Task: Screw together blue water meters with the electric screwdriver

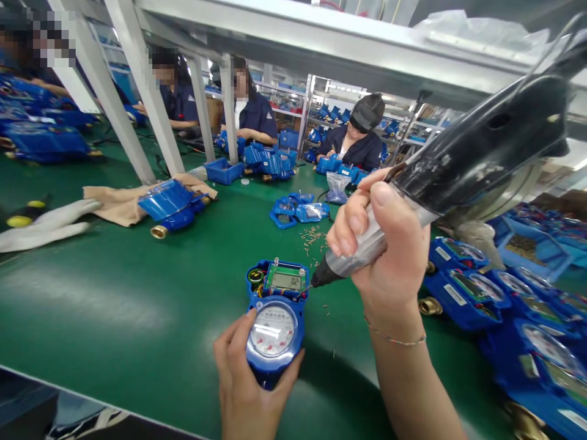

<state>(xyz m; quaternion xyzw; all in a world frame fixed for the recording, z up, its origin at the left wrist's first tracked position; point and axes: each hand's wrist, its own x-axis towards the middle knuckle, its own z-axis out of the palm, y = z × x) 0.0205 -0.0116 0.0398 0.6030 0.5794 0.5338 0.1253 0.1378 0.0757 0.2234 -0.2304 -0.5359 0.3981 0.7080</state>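
My left hand grips the lower body of a blue water meter from below, holding it upright on the green bench mat. The meter's round dial faces up, and above it sits an exposed green circuit board with an LCD showing digits. My right hand is closed around a large black and clear electric screwdriver. Its thin tip touches or nearly touches the meter's right side, near the board. Surrounding wires show around the board.
Loose small screws lie scattered on the green bench mat. Blue meters with brass fittings crowd the right side. Another meter rests on a beige cloth at left. Several co-workers sit beyond white steel posts.
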